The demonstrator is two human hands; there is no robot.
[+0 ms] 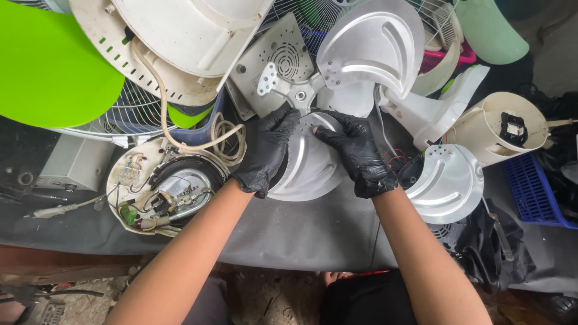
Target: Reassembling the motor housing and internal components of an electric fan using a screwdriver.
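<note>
Now your left hand [266, 149] and right hand [356, 155], both gloved, grip the metal fan blade [307, 162] on the bench [301, 235], just below the fan hub [299, 95], right of the open motor housing [164, 186].

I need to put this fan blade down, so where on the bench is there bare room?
The dark mat is bare along the near edge, between your forearms, and left of the opened motor base. The metal blade sits between your left hand and right hand. Everything beyond them is crowded with fan parts.
</note>
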